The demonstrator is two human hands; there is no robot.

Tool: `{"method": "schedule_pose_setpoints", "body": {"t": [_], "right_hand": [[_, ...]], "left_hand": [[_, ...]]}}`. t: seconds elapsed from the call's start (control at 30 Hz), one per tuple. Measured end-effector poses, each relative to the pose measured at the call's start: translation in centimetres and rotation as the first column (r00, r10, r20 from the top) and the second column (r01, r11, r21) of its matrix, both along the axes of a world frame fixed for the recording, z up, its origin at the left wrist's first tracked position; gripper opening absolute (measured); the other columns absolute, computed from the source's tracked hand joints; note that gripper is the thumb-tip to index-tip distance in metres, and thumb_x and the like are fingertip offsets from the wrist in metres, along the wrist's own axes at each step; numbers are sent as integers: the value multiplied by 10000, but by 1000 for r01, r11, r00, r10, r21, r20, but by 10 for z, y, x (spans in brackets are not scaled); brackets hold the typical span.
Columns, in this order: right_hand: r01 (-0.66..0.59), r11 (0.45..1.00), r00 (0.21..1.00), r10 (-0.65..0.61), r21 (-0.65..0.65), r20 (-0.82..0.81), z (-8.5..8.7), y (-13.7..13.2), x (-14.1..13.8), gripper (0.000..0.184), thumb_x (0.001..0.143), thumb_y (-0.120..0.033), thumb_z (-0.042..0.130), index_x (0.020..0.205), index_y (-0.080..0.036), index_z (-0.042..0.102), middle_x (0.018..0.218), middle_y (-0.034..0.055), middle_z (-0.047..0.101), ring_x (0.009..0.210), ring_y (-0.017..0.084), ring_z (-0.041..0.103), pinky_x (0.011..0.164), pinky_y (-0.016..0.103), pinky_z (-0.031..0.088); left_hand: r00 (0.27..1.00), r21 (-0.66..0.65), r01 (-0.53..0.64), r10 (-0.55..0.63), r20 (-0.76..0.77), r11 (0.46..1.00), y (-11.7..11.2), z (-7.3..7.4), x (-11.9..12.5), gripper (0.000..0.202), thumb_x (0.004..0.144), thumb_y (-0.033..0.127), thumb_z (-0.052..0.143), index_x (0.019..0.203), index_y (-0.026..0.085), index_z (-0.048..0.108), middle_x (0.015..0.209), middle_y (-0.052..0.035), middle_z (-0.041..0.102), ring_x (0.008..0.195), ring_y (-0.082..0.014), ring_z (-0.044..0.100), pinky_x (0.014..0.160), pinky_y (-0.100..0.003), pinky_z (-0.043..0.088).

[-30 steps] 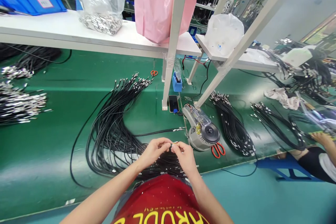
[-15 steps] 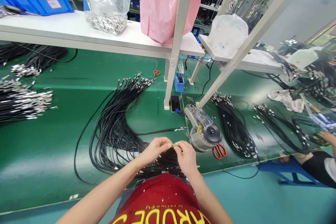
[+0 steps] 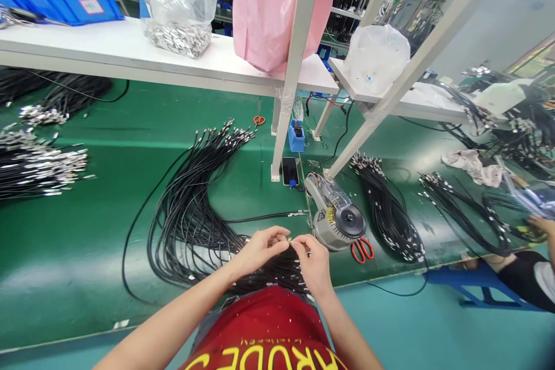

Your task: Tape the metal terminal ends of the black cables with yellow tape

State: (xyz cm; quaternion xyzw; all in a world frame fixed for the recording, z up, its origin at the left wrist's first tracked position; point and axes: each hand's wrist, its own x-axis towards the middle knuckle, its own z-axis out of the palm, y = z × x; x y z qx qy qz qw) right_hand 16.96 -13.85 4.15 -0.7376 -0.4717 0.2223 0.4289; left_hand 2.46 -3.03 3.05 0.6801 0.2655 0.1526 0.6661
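- Nearest to us, above the near edge of the green table, are our two hands, held close together.
- Our right hand has thumb and index finger pinched on a small yellowish piece.
- Our left hand has thumb and index finger slightly apart, a narrow opening just left of this piece; we cannot tell if they touch it.
- Compared with half a second ago, the left fingers are more open and the right hand is a little more to the right. We judge that the hold is now mostly in the right fingers, and the handling of the piece is not finished.
- The piece seems to lie with its long axis from left to right, its free end toward the left; it is too small to be sure.
- A little farther, two black cables also run left to right, with their metal ends pointing right.
- To the right stand the grey tape machine and, just beside it, the red scissors.
- To the left, the big cable bundle curves from under our hands, and its metal tips point far and right.
- Farther still lies the phone, then the blue holder.
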Motion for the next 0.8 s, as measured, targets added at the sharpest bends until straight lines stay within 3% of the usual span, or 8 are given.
{"method": "schedule_pose_setpoints", "body": {"t": [0.13,0.23,0.37,0.43,0.47,0.57,0.63,0.8], "right_hand": [[-12,1000,1000,12,7,7,1,-3,-1,209,910,-281,521,780,-212,669,801,37,689,759,192,607,689,269,440],[24,999,997,-26,-27,-75,-1,-5,-1,209,894,-317,551,762,-203,667,730,19,666,683,174,579,638,256,418],[86,994,899,-107,-70,-425,-7,0,-3,237,827,-350,609,664,-178,619,570,-22,559,528,127,474,532,236,362],[107,990,798,-140,-91,-587,-9,3,-4,253,781,-360,643,621,-169,598,544,-29,536,495,110,441,511,231,345],[114,989,761,-150,-97,-631,-9,4,-4,255,762,-364,658,614,-164,599,544,-28,540,491,105,437,512,230,344],[116,990,739,-143,-85,-658,-9,5,-2,238,747,-369,681,652,-155,637,567,-21,566,507,106,457,529,232,359],[107,992,758,-127,-70,-640,-9,4,0,233,762,-370,680,680,-154,655,584,-16,579,525,110,475,543,234,376],[59,997,834,-74,-45,-546,-8,-2,2,236,814,-371,648,716,-156,656,611,-5,603,554,122,509,563,240,409]], "left_hand": [[999,19,-34,33,32,999,-3,2,8,296,842,417,663,934,139,704,826,-48,706,713,-159,604,649,-238,455],[991,217,-126,112,76,968,-5,-4,9,248,864,384,651,816,156,737,780,-62,723,713,-175,634,668,-259,478],[995,606,-24,-40,92,795,-3,-23,-1,256,948,310,522,983,215,757,991,-104,751,848,-204,681,775,-310,501],[989,697,51,-135,66,715,-2,-31,-9,293,970,263,461,1090,236,727,1107,-109,729,900,-209,682,788,-322,503],[986,706,58,-153,71,705,-1,-33,-13,304,976,249,447,1132,240,707,1143,-108,716,934,-209,676,805,-323,503],[996,628,-14,-48,81,778,1,-33,-20,307,977,273,475,1239,243,632,1172,-94,694,1033,-202,637,898,-322,481],[999,549,-35,34,13,835,4,-27,-21,288,966,320,509,1210,243,639,1100,-74,707,1007,-199,628,908,-313,468],[995,364,73,-40,-96,929,6,-8,-14,262,949,369,523,906,201,720,874,-33,718,831,-180,629,787,-263,455]]}}
